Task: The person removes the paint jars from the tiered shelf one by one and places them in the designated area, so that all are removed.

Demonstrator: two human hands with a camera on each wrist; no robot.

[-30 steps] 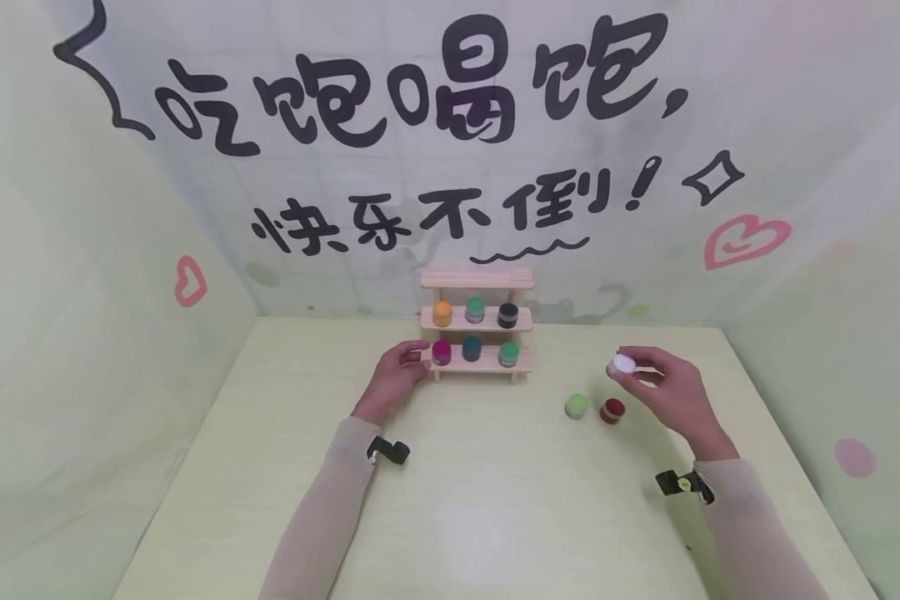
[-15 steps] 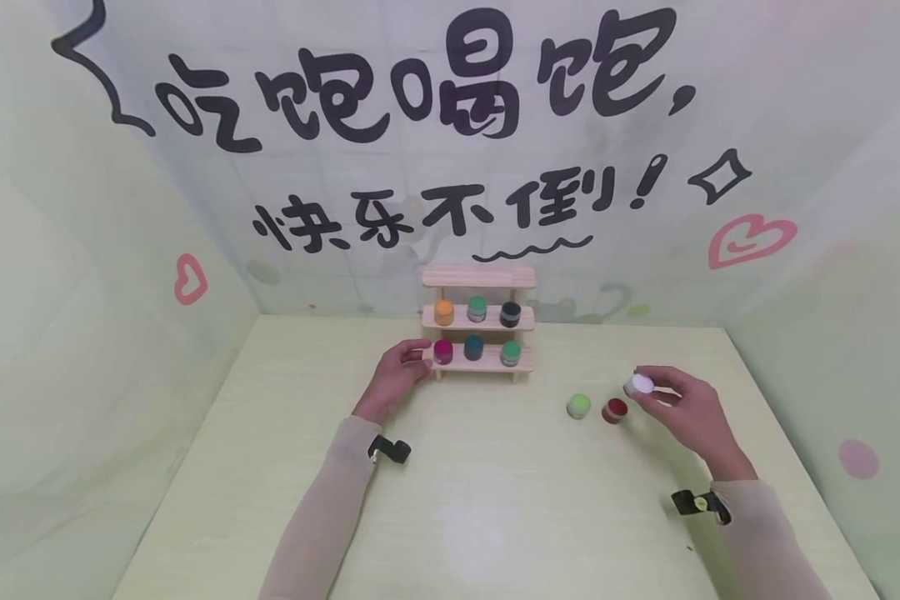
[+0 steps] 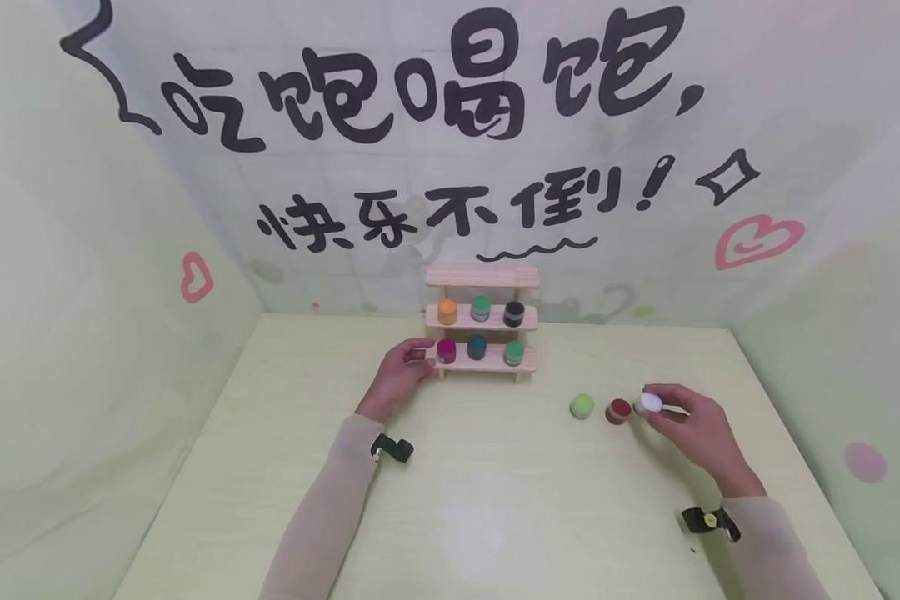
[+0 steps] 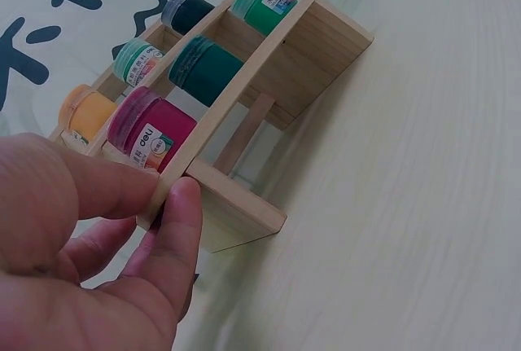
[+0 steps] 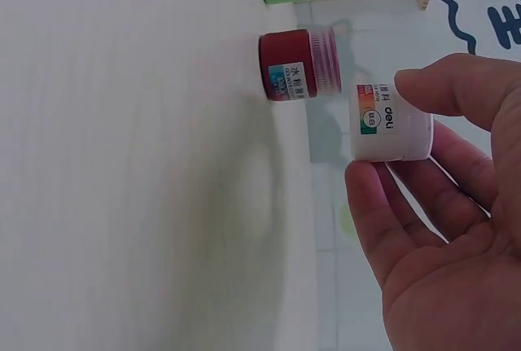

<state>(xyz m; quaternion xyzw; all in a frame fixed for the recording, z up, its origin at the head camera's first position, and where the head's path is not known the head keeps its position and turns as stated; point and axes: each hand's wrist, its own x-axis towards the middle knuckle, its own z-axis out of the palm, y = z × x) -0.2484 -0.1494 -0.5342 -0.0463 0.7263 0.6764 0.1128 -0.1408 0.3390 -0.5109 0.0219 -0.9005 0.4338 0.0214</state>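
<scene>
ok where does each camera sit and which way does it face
Head: on the head, facing forward and down at the table; left grip, right grip and both sleeves show.
Left wrist: on that wrist, facing the left grip pinching the wooden shelf.
Right wrist: on that wrist, facing the right grip holding the white jar.
Head and right wrist share the red jar.

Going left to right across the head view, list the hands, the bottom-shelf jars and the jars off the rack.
Left hand, magenta jar, teal jar, green jar, light green jar, dark red jar, white jar, right hand.
</scene>
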